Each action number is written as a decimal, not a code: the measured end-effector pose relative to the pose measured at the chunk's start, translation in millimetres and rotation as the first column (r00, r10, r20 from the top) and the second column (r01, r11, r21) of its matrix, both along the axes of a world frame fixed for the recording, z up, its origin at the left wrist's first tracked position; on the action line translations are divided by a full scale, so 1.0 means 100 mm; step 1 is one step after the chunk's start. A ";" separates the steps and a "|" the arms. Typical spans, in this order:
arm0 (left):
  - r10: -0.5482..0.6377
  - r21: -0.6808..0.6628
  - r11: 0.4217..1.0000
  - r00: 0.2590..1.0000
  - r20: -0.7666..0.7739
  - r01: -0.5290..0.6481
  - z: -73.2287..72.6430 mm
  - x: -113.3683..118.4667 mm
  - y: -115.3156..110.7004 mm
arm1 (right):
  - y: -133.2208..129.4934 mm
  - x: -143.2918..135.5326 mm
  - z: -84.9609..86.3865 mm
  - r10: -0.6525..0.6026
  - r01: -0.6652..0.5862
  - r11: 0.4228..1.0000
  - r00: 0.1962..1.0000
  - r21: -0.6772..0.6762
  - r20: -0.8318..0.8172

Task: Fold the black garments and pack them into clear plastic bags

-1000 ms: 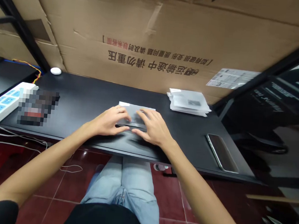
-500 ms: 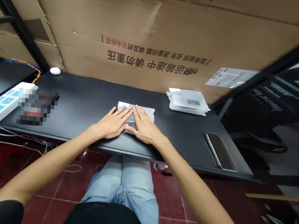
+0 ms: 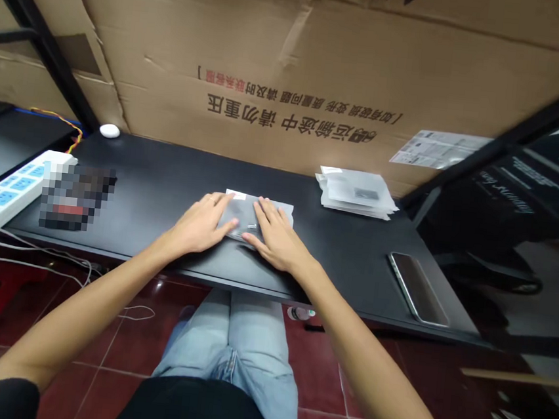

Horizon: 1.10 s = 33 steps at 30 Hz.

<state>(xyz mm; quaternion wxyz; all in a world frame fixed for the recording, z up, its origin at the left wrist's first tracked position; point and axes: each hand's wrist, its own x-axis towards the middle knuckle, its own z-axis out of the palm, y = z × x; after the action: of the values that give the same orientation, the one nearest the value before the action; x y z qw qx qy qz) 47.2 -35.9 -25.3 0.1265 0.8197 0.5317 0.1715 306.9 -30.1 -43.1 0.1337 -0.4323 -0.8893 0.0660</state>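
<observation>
Pressing flat on clear plastic pouch [image 3: 248, 216], left of the pouch stack [image 3: 359, 193]: left hand [image 3: 201, 224] and right hand [image 3: 275, 238], fingers spread, gripping nothing. Probably light, limp, slippery; best pinched at an edge.

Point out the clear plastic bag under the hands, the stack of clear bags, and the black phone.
clear plastic bag [image 3: 252, 215], head view, bare middle between the hands.
stack of clear bags [image 3: 357, 192], head view, top bag's centre.
black phone [image 3: 417, 287], head view, screen's middle.

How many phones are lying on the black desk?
1: a phone lies flat near the desk's right front edge, apart from both hands. The pixelated patch at left might hide another.
</observation>
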 end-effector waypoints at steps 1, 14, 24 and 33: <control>0.117 0.006 0.993 0.993 -0.005 -0.117 0.03 -0.02 -0.02 | -0.02 -0.01 0.01 0.023 -0.023 0.998 1.000 0.064 -0.004; 0.053 -0.321 0.947 0.991 0.122 -0.012 0.08 -0.09 -0.05 | -0.13 -0.49 -0.09 0.280 -0.322 0.743 0.946 0.587 0.164; -0.019 -0.385 0.913 0.954 0.299 0.139 0.02 -0.16 -0.03 | -0.16 -0.48 0.00 0.294 -0.314 0.638 0.943 0.704 0.154; 0.000 -0.359 0.913 0.881 0.473 0.193 -0.04 -0.09 -0.04 | -0.15 -0.43 0.05 0.285 -0.303 0.584 0.945 0.753 0.159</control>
<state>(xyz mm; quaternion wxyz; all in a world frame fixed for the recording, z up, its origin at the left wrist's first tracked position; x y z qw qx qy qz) 38.6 -40.3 -29.7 0.4210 0.7382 0.4671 0.2443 263.9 -44.9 -37.8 0.2823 -0.1816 -0.8924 -0.3017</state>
